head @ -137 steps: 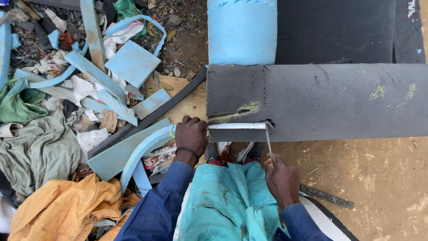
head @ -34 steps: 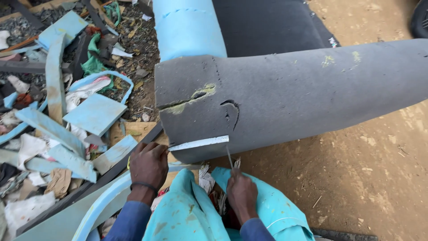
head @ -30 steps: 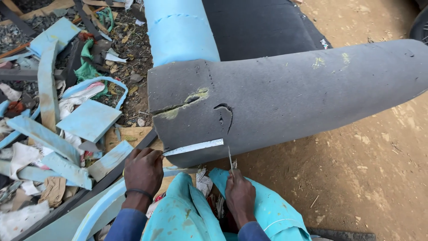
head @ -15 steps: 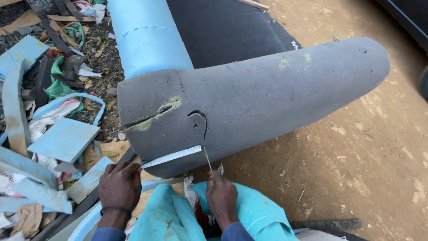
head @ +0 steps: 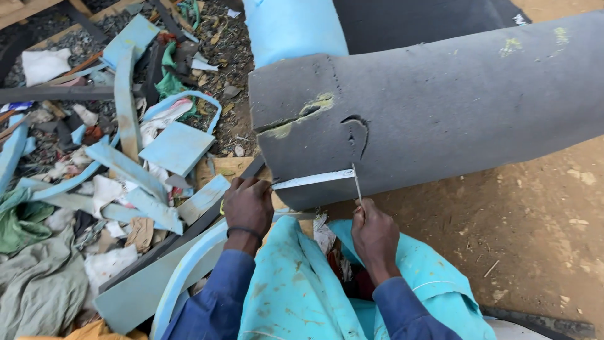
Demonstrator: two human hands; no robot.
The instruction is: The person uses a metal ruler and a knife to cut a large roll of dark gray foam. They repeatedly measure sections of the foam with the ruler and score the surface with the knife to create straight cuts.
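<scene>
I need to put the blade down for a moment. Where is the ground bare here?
Bare dirt ground lies right of the right hand, below the grey foam sheet. Left of the left hand it is crowded with blue foam offcuts and rags.

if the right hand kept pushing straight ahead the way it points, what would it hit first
Most likely the grey foam slab: the right hand points up at its lower edge, holding a thin blade already against the foam. Depth is hard to judge.
</scene>
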